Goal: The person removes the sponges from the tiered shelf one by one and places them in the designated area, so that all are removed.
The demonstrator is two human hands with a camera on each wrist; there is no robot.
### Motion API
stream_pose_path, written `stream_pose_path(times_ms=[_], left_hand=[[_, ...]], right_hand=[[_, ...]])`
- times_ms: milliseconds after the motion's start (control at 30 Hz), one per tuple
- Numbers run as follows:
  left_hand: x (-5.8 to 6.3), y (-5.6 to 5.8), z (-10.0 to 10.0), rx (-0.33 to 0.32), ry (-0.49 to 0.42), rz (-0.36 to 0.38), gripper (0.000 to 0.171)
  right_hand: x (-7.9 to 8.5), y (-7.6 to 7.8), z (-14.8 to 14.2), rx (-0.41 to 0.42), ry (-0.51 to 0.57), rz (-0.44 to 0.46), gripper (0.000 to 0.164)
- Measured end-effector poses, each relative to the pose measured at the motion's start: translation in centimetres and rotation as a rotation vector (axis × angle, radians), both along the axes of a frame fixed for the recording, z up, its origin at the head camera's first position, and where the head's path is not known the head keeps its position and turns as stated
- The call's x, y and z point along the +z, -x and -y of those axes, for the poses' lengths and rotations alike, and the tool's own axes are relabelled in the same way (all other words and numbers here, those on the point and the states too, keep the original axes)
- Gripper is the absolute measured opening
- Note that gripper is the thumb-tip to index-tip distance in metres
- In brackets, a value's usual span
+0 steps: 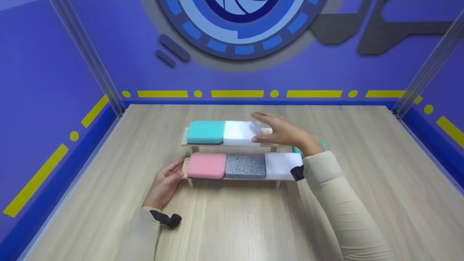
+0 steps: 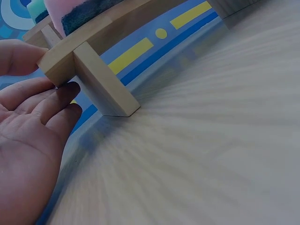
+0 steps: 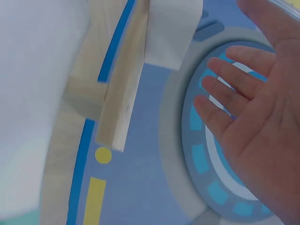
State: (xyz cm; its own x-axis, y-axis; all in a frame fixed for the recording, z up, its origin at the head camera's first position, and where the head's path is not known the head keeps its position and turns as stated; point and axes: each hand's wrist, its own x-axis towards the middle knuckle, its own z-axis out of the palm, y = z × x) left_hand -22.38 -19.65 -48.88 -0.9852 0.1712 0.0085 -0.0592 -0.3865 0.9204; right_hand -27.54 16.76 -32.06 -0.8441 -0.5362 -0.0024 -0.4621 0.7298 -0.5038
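My left hand is at the left end of a two-step wooden rack. Its thumb and fingers pinch the end of the lower board in the left wrist view. Over the right part of the upper step, my right hand hovers with fingers spread and nothing in them, beside a white sponge. A teal sponge sits left of that one. Along the lower step lie a pink sponge, a grey speckled sponge and another white sponge, partly covered by the right wrist strap.
A second teal sponge lies behind the right wrist, mostly hidden. The rack stands on a wood-grain table. Blue printed panels with metal corner posts enclose the back and sides.
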Motion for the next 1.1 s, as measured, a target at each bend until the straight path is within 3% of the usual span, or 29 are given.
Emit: stream_pose_path(times_ms=[567,1100], left_hand=[[-0.2,0.0,0.0,-0.002,0.001,0.004,0.062],[-0.1,0.0,0.0,0.002,0.042,0.009,0.062]], right_hand=[[-1.8,0.7,2.3,-0.021,0.003,0.055,0.08],[-2.2,0.7,2.6,-0.013,-0.009,-0.03,0.069]])
